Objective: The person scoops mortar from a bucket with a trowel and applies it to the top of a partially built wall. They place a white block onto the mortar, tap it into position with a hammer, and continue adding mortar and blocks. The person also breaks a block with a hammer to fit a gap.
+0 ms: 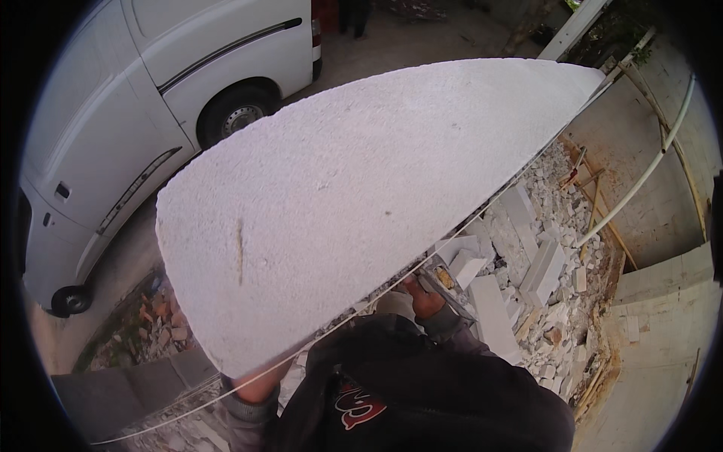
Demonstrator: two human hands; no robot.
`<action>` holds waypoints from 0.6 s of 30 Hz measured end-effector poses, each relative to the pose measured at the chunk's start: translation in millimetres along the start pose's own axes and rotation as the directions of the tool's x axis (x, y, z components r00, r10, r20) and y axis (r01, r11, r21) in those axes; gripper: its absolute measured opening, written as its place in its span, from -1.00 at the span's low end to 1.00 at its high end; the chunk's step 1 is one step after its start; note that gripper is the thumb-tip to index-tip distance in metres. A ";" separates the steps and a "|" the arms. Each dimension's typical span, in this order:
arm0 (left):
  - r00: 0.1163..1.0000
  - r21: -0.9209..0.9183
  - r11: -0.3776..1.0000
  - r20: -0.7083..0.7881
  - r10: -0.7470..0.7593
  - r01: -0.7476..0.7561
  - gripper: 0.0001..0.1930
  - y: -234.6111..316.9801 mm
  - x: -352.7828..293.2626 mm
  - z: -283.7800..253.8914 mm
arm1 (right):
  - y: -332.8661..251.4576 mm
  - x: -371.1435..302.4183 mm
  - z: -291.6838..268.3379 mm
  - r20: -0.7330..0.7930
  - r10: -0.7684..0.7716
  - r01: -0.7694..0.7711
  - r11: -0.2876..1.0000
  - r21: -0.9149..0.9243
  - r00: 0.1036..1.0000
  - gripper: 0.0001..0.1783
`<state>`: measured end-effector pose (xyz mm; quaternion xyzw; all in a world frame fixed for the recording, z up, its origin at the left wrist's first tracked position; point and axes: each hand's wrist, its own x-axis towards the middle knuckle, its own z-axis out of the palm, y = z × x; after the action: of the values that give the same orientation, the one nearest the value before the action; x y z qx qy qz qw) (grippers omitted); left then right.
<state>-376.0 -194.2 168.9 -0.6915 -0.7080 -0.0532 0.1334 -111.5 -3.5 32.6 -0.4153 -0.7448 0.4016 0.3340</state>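
A large whitish block (369, 181), rough-faced and apparently of light concrete, spans the middle of the view close to me. My left hand (260, 386) is at its lower left corner, with the fingers hidden behind the block. Below the block's near edge, my right hand (425, 300) is curled closed beside a grey, dirty-edged object; what it holds, if anything, I cannot make out. A pale taut string (301, 348) runs slantwise along the block's near side, passing over my left forearm.
Broken white blocks (544, 273) and rubble lie at the right, by a concrete wall (655, 324). A pale pipe (644, 184) leans there. A white van (158, 83) stands at the far left. Broken red bricks (162, 320) are heaped beyond a low grey wall (139, 392).
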 end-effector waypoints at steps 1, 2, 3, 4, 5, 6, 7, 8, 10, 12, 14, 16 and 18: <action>1.000 -0.100 0.995 0.007 -0.002 0.002 -0.70 -2.6 4.5 -1.8 | -2.0 -0.2 6.3 0.023 0.045 -0.048 0.990 0.131 0.999 -0.70; 0.994 -0.329 0.937 0.040 -0.105 0.112 -0.67 -5.9 9.7 -3.9 | -4.3 -0.8 11.7 0.046 0.090 -0.099 0.961 0.257 0.995 -0.70; 0.976 -0.451 0.866 0.094 -0.196 0.217 -0.51 -6.8 16.1 -5.2 | -6.4 0.6 18.4 0.083 0.117 -0.139 0.920 0.366 0.990 -0.71; 0.947 -0.558 0.767 0.146 -0.286 0.317 -0.34 -7.9 22.9 -6.3 | -8.6 2.3 25.4 0.060 0.047 -0.065 0.931 0.358 0.997 -0.72; 0.915 -0.551 0.730 0.239 -0.325 0.403 -0.05 -10.6 28.2 -8.6 | -11.4 3.4 30.2 0.045 -0.053 0.036 0.949 0.314 0.998 -0.72; 0.917 -0.588 0.706 0.208 -0.340 0.395 0.10 -11.8 31.4 -11.7 | -14.8 6.4 36.3 0.029 -0.168 0.154 0.948 0.277 0.985 -0.72; 0.891 -0.543 0.706 0.288 -0.351 0.454 0.25 -13.6 34.1 -14.0 | -19.5 6.2 38.6 -0.008 -0.293 0.286 0.929 0.235 0.956 -0.72; 0.906 -0.545 0.724 0.249 -0.341 0.422 0.26 -13.1 37.2 -15.3 | -24.3 8.4 41.2 -0.097 -0.430 0.441 0.873 0.208 0.897 -0.74; 0.932 -0.534 0.766 0.158 -0.326 0.358 0.28 -14.5 40.5 -15.2 | -34.4 8.7 44.4 -0.113 -0.468 0.481 0.865 0.141 0.876 -0.80; 0.943 -0.512 0.796 0.094 -0.321 0.322 0.27 -13.7 41.3 -11.8 | -42.4 6.8 44.1 -0.109 -0.461 0.473 0.869 0.143 0.881 -0.84; 0.942 -0.509 0.799 0.081 -0.326 0.320 0.25 -13.6 41.7 -6.4 | -46.6 5.2 42.7 -0.054 -0.397 0.400 0.897 0.189 0.916 -0.83; 0.944 -0.518 0.796 0.073 -0.323 0.313 0.23 -14.0 42.3 -2.1 | -47.0 6.7 41.3 0.007 -0.427 0.414 0.880 0.232 0.904 -0.81; 0.942 -0.530 0.790 0.061 -0.329 0.310 0.20 -14.3 43.0 -0.4 | -45.3 10.4 40.0 -0.010 -0.438 0.422 0.861 0.284 0.899 -0.79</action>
<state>-390.5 -153.3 182.1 -0.5705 -0.7693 -0.2808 -0.0619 -165.2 -22.1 55.8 -0.1763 -0.7633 0.4289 0.4498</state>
